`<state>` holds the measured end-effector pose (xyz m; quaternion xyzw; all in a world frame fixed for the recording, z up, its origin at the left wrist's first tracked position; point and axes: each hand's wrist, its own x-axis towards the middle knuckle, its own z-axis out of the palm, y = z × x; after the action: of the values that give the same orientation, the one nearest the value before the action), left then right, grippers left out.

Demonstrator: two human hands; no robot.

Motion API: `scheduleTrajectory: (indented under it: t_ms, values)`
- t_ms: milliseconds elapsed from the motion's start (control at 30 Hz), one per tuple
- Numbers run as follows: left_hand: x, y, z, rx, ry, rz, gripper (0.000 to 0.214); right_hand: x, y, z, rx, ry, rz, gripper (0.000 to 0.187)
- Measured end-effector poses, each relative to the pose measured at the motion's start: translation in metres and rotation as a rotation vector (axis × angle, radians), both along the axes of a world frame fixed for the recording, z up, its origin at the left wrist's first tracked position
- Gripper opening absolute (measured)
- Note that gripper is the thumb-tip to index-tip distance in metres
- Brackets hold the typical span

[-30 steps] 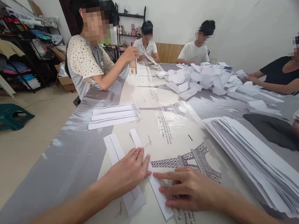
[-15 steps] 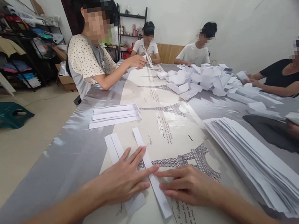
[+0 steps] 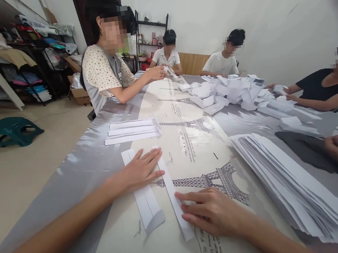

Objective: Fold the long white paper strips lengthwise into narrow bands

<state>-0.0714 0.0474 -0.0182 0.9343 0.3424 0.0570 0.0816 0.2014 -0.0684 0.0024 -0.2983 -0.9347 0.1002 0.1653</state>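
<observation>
A narrow folded strip of white paper (image 3: 172,196) lies on the printed table cover (image 3: 125,248). My left hand (image 3: 139,170) is laid flat with fingers spread, its fingertips on the strip's far part. Beneath that hand and toward me rests a wider folded paper (image 3: 148,208), its near end curling up. My right hand (image 3: 213,212) touches the strip's right edge nearer to me, with fingers stretched out and slightly bent. Beyond my left hand, several folded strips (image 3: 132,130) lie side by side.
A long stack of white paper (image 3: 289,185) stands at the right, beside a dark cloth (image 3: 309,149). Farther back is a heap of folded papers (image 3: 229,89). Several people sit around the table handling paper. A green stool (image 3: 15,130) stands on the floor at left.
My left hand has slid away from me along the strip, uncovering more of the wider paper. My right hand has stayed almost in place at the strip's edge.
</observation>
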Motion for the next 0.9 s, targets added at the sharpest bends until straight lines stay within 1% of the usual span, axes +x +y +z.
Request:
scheduleTrajectory:
  t_ms: [100, 167, 233, 333, 400, 433, 500, 567, 633, 667, 700, 733, 800, 833, 900]
  values:
    - [0.000, 0.000, 0.000, 0.044, -0.037, 0.031, 0.068, -0.004, 0.000, -0.004, -0.024, 0.063, -0.072, 0.038]
    - [0.003, -0.003, -0.002, 0.080, -0.051, 0.054, 0.068, -0.006, 0.001, -0.006, -0.087, 0.123, -0.164, 0.040]
    - [0.009, -0.009, -0.005, 0.131, -0.061, 0.092, 0.066, -0.008, 0.002, -0.008, -0.163, 0.165, -0.282, 0.032]
    - [0.020, -0.022, -0.009, 0.216, -0.089, 0.157, 0.062, -0.010, 0.005, -0.010, -0.224, 0.138, -0.481, 0.013]
    - [0.026, -0.030, -0.007, 0.260, -0.118, 0.187, 0.060, -0.012, 0.006, -0.010, -0.256, 0.107, -0.573, 0.010]
    - [0.027, -0.033, -0.005, 0.283, -0.130, 0.194, 0.060, -0.012, 0.006, -0.010, -0.280, 0.102, -0.598, 0.009]
    - [0.025, -0.037, 0.003, 0.335, -0.132, 0.201, 0.058, -0.012, 0.007, -0.009, -0.334, 0.110, -0.622, 0.012]
    - [0.016, -0.040, 0.014, 0.392, -0.092, 0.212, 0.054, -0.010, 0.009, -0.008, -0.388, 0.130, -0.638, 0.014]
    - [0.005, -0.043, 0.023, 0.426, 0.001, 0.252, 0.044, -0.005, 0.011, -0.007, -0.446, 0.168, -0.645, 0.005]
    - [-0.001, -0.045, 0.026, 0.413, 0.073, 0.275, 0.039, -0.002, 0.012, -0.006, -0.473, 0.198, -0.640, 0.002]
    - [-0.005, -0.048, 0.027, 0.408, 0.142, 0.312, 0.037, 0.001, 0.013, -0.005, -0.493, 0.236, -0.628, 0.006]
    - [-0.008, -0.051, 0.026, 0.396, 0.209, 0.317, 0.037, 0.004, 0.013, -0.003, -0.508, 0.284, -0.614, 0.009]
    - [-0.008, -0.056, 0.021, 0.395, 0.284, 0.278, 0.035, 0.007, 0.013, 0.003, -0.555, 0.407, -0.584, 0.013]
    - [-0.005, -0.058, 0.017, 0.414, 0.293, 0.249, 0.033, 0.008, 0.012, 0.007, -0.612, 0.480, -0.569, 0.015]
    - [0.001, -0.060, 0.009, 0.464, 0.254, 0.195, 0.029, 0.007, 0.011, 0.015, -0.813, 0.638, -0.563, 0.020]
